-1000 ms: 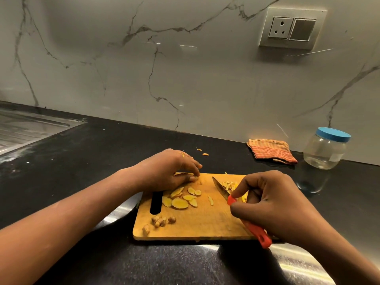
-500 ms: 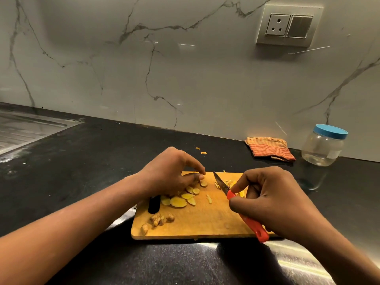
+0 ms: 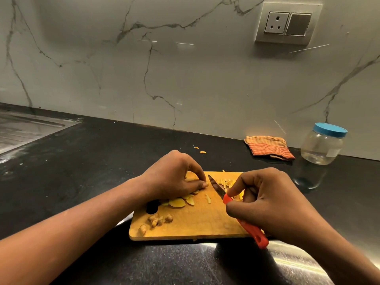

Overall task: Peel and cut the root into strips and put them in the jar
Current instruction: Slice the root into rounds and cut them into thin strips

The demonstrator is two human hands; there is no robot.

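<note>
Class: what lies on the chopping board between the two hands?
In the head view, the knife blade and one loose strip lie between them.

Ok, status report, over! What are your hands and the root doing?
Left hand pins root slice on board. Right hand grips knife, blade beside left fingertips. Jar far right, lid on.
</note>
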